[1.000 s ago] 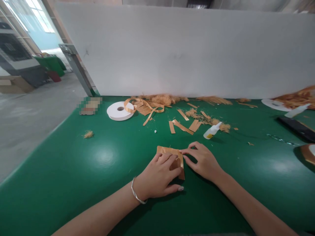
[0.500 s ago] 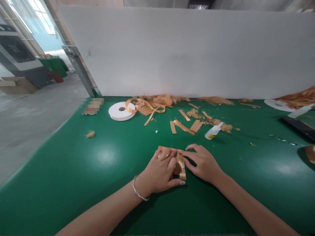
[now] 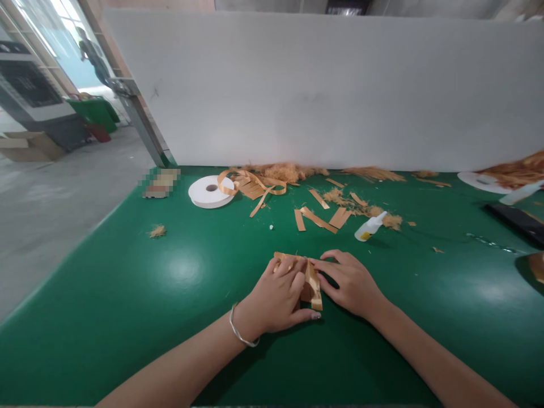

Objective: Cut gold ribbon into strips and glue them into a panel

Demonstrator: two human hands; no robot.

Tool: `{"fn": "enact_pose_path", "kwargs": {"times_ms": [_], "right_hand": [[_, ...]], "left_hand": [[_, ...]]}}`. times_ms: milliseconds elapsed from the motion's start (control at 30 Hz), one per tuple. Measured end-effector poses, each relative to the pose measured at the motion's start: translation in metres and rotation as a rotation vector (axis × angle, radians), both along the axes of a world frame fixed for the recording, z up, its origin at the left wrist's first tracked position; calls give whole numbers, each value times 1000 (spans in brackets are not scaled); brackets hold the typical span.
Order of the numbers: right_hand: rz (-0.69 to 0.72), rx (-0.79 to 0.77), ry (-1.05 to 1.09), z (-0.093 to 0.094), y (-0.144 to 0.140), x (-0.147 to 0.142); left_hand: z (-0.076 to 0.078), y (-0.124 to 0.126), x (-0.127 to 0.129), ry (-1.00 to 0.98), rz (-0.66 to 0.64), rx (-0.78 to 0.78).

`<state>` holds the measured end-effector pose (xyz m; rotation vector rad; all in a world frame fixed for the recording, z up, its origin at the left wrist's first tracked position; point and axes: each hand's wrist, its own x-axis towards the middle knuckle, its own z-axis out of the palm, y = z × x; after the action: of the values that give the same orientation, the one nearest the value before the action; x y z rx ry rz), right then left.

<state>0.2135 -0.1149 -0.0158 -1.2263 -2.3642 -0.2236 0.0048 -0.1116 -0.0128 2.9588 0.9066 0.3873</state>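
Observation:
A small piece of folded gold ribbon [image 3: 313,288] lies flat on the green table, with creased strips along its top and right edges. My left hand [image 3: 278,292] covers most of it, fingers bent over and pressing it down, thumb stretched out by its lower right corner. What lies beneath the palm is hidden. From the right, my right hand [image 3: 351,283] touches the upper right edge with its fingertips; its thumb and fingers stand apart. A white glue bottle [image 3: 369,228] with a yellow label lies tilted beyond my right hand.
A white ribbon spool [image 3: 208,195] with loose gold ribbon [image 3: 278,188] lies at the back left. Cut ribbon strips [image 3: 318,220] and frayed fibres [image 3: 289,171] are scattered towards the white partition [image 3: 323,90]. A black phone-like object [image 3: 516,224] lies far right.
Both hands and the ribbon piece hold nearly the same place. A person has come into sight by the bright doorway at the upper left. The view has shifted very slightly.

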Motion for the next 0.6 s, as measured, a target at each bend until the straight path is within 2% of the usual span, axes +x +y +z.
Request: {"fn": "enact_pose_path", "kwargs": {"times_ms": [600], "right_hand": [[59, 105, -17, -1, -1, -7]], "left_hand": [[-1, 1, 2, 7, 6, 12]]}}
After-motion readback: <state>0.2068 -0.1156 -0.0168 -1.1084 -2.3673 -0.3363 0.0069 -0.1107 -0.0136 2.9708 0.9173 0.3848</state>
